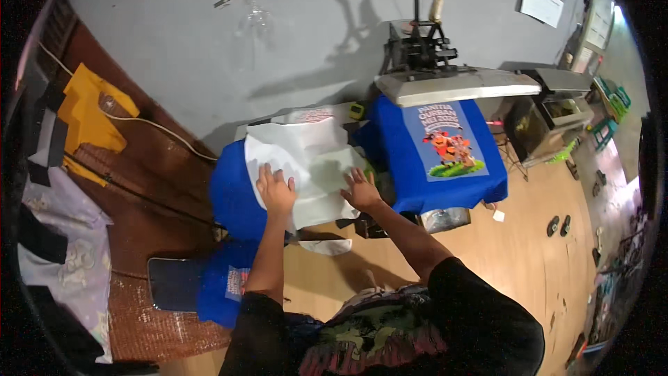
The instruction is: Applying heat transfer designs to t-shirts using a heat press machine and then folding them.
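Note:
My left hand (277, 189) lies flat with its fingers spread on the left part of a large white sheet (316, 139). The right hand (361, 190) rests open at the sheet's right edge, fingers apart. Blue fabric (233, 184) shows to the left of the sheet. On the right, a blue shirt (390, 143) is draped over the lower part of a heat press, with a printed transfer film (454, 143) of cartoon animals lying on it. Behind the shirt is the press's raised metal plate (463, 88).
A small yellow-green device (356, 111) stands behind the sheet. At the lower left, more blue cloth (217, 299) lies by a dark padded board (174, 284). A yellow garment (94, 111) and a pale cable (160, 129) are farther left. Sandals (559, 226) lie on the right-hand floor.

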The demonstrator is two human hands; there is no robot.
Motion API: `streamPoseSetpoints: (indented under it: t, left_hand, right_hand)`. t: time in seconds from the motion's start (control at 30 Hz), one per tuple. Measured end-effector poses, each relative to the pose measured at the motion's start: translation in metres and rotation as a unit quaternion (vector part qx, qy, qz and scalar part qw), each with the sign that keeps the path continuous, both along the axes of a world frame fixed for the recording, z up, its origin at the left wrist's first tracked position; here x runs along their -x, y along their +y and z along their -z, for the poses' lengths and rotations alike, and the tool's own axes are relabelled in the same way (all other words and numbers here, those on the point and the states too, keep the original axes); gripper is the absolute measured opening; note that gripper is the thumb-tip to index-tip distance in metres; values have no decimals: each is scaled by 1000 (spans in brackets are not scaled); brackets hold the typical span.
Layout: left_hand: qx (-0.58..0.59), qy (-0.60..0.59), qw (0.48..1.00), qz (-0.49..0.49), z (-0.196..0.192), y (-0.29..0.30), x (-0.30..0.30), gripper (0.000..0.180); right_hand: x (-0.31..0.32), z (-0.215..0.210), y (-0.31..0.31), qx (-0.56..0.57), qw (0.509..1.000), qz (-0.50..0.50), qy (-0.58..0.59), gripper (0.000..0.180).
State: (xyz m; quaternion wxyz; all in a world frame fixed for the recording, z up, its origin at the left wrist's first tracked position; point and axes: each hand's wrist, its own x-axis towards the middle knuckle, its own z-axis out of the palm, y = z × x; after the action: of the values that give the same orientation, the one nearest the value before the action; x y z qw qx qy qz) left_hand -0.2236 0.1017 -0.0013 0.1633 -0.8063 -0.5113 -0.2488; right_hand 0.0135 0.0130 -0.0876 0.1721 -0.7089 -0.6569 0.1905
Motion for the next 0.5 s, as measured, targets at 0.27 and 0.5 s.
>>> streamPoseSetpoints:
  t: [0.27,0.5]
  left_hand:
    - [420,-74,898,105,25,-50,-172,39]
    - [229,-26,965,125,70,-91,-288,50]
  right_hand:
    - [-158,-45,-82,-242,961,103,-90,55]
    - [-347,-39,-177,-165,920,297,-195,42]
